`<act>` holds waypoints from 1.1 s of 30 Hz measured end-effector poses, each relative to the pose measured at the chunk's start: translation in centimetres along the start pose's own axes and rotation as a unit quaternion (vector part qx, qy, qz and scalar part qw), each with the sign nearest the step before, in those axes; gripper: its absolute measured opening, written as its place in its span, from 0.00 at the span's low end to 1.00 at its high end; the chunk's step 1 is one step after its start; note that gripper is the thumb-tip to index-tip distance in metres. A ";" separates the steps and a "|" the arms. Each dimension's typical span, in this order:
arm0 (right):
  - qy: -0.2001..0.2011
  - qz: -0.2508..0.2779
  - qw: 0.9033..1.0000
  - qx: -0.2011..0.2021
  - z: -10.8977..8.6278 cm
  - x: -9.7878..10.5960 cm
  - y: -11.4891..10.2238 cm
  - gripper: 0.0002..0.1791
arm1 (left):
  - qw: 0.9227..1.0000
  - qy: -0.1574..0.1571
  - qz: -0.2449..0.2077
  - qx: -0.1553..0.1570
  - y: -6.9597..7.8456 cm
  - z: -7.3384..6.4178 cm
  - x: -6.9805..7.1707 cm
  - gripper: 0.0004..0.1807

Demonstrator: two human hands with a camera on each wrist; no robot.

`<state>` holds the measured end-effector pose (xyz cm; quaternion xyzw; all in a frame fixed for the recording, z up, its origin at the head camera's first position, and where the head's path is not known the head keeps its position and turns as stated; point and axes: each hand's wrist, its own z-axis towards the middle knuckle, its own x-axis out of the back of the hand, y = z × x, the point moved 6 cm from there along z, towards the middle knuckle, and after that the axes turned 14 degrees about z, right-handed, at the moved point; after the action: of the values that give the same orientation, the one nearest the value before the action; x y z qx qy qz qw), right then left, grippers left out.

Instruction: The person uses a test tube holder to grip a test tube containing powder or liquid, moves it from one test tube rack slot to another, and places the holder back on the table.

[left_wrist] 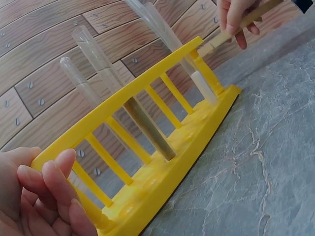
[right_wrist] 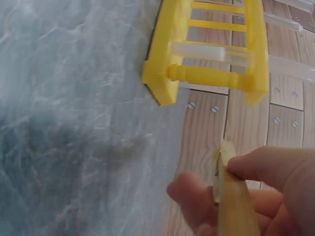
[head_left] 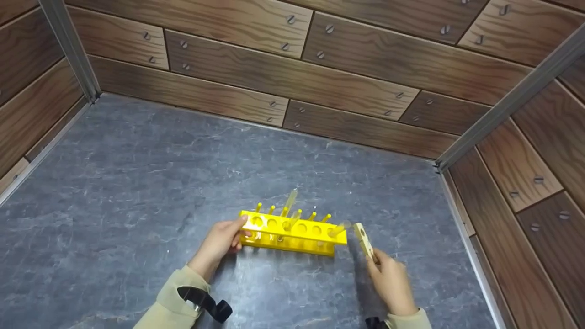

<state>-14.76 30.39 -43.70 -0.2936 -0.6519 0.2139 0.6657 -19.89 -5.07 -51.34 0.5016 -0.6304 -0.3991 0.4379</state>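
My left hand (head_left: 217, 244) grips the left end of a yellow test tube rack (head_left: 301, 236) standing on the table. Murky brown stuff fills the lower part of a test tube (left_wrist: 147, 128) in the rack's middle. Another test tube (left_wrist: 201, 84), with white contents, leans in the hole at the right end. Behind the brown one, a clear test tube (left_wrist: 76, 76) sits upside down over a peg. Between thumb and fingers, my right hand (head_left: 393, 278) holds a wooden test tube clamp (head_left: 364, 242), its tip pointing up just right of the rack and apart from it.
The dark grey marbled tabletop (head_left: 137, 183) extends around the rack. Wood-patterned walls (head_left: 237, 68) with metal corner strips (head_left: 507, 91) enclose the back and both sides. Each wrist carries a black strap (head_left: 203, 301).
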 end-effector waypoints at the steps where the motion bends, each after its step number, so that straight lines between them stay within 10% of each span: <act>1: 0.001 -0.012 1.000 -0.008 0.2 -0.2 0.1 0.15 | 1.000 -0.003 -0.008 -0.008 1.0 -0.7 0.1 0.24; 11: -0.039 -0.116 0.992 -0.036 0.9 -1.0 0.5 0.20 | 1.000 0.007 0.005 -0.003 2.3 -1.2 0.7 0.23; 33: -0.060 -0.133 0.985 -0.088 0.5 -2.4 1.5 0.15 | 1.000 -0.010 0.007 -0.011 2.4 -1.8 0.3 0.23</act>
<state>-15.25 29.92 -46.48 -0.2483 -0.7403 0.0824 0.6193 -18.92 -5.03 -48.47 0.4884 -0.6337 -0.4077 0.4402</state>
